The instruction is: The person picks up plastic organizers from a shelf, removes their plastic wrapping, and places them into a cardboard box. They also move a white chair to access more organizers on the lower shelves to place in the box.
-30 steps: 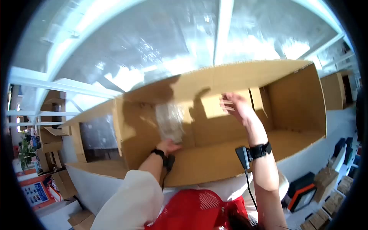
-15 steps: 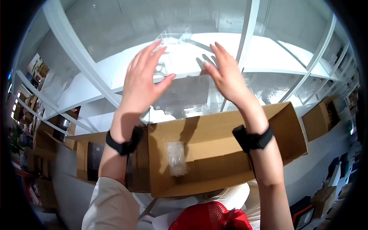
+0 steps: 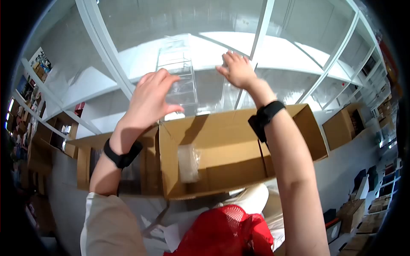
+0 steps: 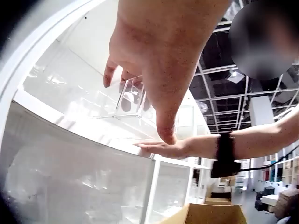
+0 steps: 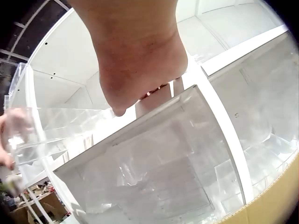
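Observation:
A clear, divided plastic rack (image 3: pixel 183 70) slants over the front edge of the white shelf (image 3: pixel 213 57). My left hand (image 3: pixel 149 96) grips its near left side, the thumb below and the fingers above; in the right wrist view the left hand (image 5: pixel 7 140) is at the rack's end. Fingers extended, my right hand (image 3: pixel 239 71) is at the shelf edge to the right of the rack, holding nothing; whether it touches the shelf I cannot tell. Below both hands, a clear wrapped packet (image 3: pixel 188 164) lies in the left end of an open cardboard box (image 3: pixel 230 128).
White shelf posts (image 3: pixel 261 30) rise beyond the hands. Another cardboard box (image 3: pixel 149 166) adjoins the large one on the left, and a further box (image 3: pixel 341 128) stands at the right. Clear panels (image 5: pixel 140 168) close the space under the shelf.
Both hands rose from the box to the shelf. Since then the rack has come forward over the shelf edge with my left hand on it, and my right hand has shifted slightly left.

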`<state>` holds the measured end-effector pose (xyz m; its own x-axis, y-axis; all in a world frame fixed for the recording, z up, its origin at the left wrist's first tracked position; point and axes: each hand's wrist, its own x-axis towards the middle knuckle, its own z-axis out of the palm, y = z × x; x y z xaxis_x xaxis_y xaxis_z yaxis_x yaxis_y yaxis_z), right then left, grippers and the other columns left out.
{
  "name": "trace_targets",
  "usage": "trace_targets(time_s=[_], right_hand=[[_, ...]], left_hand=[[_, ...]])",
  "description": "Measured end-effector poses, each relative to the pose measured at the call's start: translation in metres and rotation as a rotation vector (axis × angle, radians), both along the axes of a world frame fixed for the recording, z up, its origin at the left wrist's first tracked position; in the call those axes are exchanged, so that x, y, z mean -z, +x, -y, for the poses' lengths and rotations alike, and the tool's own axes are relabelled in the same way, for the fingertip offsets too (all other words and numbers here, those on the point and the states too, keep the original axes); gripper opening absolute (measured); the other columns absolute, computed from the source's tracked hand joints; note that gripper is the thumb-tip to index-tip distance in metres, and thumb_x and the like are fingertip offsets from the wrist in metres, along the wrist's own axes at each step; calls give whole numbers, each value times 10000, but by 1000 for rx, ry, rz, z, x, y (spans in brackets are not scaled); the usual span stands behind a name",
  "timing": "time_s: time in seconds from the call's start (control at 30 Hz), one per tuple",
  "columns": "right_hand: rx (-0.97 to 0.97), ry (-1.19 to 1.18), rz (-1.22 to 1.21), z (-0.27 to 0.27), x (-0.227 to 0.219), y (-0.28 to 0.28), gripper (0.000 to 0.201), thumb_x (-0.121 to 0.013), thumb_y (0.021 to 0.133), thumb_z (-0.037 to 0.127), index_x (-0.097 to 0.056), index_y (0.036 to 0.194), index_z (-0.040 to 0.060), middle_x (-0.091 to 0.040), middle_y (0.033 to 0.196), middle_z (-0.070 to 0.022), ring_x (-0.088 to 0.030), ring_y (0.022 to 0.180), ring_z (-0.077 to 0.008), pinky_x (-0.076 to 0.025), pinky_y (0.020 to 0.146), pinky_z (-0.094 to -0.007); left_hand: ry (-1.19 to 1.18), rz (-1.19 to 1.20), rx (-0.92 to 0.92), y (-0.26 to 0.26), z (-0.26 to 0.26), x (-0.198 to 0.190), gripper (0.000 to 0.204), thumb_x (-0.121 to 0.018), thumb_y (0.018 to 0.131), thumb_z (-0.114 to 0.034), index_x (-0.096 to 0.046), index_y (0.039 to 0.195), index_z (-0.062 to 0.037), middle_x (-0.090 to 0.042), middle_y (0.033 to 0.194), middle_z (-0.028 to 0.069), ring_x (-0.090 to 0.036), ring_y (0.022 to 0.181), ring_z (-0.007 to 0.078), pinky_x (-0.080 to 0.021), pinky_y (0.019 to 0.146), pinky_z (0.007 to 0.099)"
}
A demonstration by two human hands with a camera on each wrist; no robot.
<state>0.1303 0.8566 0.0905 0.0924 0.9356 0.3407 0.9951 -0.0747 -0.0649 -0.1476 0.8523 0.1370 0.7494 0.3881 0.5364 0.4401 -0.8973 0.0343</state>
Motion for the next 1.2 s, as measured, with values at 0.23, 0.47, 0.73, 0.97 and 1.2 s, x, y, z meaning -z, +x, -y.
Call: trace_targets(time_s=[0.23,0.47,0.73,0.97,1.2], right_hand=[[9,-61,25,20,-25,-19,442,-470,882,346,-483,1153,-3,-484,1208,-173,-436,1162,-285,-348,985,-424],[20,-60,92,10,-15,-11,550,-488,849,435,-439,1204,18,-426,1283,-153,-362,1226,-303,-257,1033,-466],[75,-14,160,18,-15,-17,535,-557,811,419,-453,1182,49,-467,1240,-115,-381,1213,-265,-267,1027,-463],[50,252,148,8,15,-11,375,-549,734,169,-510,1082,33,-502,1141,-144,-427,1128,-288,-269,993,-463],[-1,439,125,12,30,-11,352,-535,719,90,-501,1057,0,-500,1103,-176,-431,1108,-319,-279,985,-462]], left_hand=[[-155,-193,43,-70,125,4,590,-794,519,-376,-548,948,-54,-484,860,77,-515,801,255,-425,757,362],[-601,-325,268,-60,117,102,670,-734,611,-447,-496,1056,-6,-500,990,145,-557,804,306,-458,707,386],[-536,-655,136,-4,85,276,536,-737,665,-301,-488,1039,-8,-472,1031,168,-563,884,342,-484,738,379],[-634,-1128,-93,23,55,388,294,-662,641,-119,-642,918,-21,-624,987,158,-633,888,271,-525,706,336],[-682,-1225,-288,-28,53,502,220,-572,781,-180,-665,914,-31,-635,1004,155,-605,961,282,-508,755,362]])
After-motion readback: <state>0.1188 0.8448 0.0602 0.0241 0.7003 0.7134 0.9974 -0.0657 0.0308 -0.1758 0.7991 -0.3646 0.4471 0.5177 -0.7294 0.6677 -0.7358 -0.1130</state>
